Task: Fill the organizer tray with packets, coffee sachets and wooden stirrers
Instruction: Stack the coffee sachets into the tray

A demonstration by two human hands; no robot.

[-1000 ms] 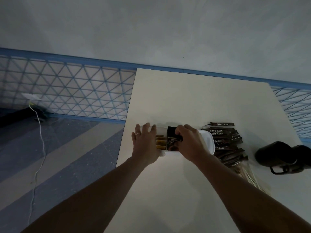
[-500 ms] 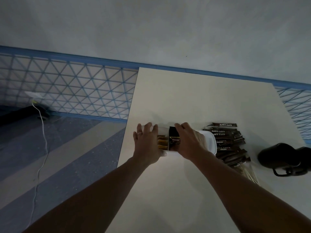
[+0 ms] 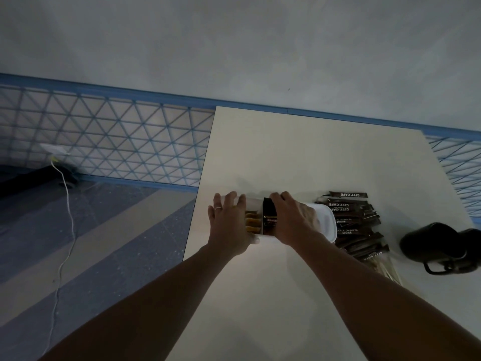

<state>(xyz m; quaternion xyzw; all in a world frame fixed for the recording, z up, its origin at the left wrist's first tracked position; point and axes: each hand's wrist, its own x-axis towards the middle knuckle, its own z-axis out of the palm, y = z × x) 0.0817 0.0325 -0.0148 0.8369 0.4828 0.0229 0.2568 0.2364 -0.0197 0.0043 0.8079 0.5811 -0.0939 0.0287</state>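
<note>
A white organizer tray lies across the left part of the table. My left hand spans its left end, fingers over the far edge and thumb at the near wall. Yellow packets show in a compartment just right of that hand. My right hand covers the tray's middle, its fingers curled on dark coffee sachets that stand in the compartment beside the yellow ones. Brown sugar sticks lie piled right of the tray, with wooden stirrers at the pile's near end.
A black mug lies on its side at the table's right, beyond the sugar sticks. The table's left edge runs just left of my left hand, with floor and a white cable below.
My right hand has lowered the dark coffee sachets deeper into the tray's compartment and shifted further over them. My left hand has stayed on the tray's left end.
</note>
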